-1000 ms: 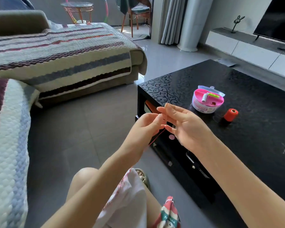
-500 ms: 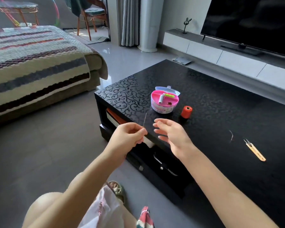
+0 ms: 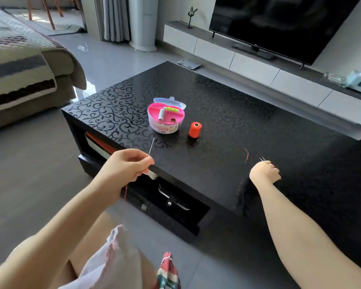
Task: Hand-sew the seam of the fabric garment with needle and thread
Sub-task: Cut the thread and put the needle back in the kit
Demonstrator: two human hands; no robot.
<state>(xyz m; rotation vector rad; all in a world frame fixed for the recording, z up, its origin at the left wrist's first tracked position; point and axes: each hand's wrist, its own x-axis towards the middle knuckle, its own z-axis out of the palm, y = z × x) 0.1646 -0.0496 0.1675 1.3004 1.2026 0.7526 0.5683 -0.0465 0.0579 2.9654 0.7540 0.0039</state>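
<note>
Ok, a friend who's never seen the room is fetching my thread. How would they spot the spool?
Find the black coffee table facing the TV. A pink box sits on it, and the spool stands upright on the tabletop beside it. It is orange-red, unlike the white spool and green spool lying inside the box.

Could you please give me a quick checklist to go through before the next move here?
1. Needle pinched in the left hand, tip up: ok.
2. Red thread hangs from that hand toward the garment: ok.
3. Garment rests on the lap: ok.
4. Right hand firmly grips the snips: cannot tell, since the hand covers all but their tip.
5. Orange-red spool stands upright, apart from both hands: ok.
</note>
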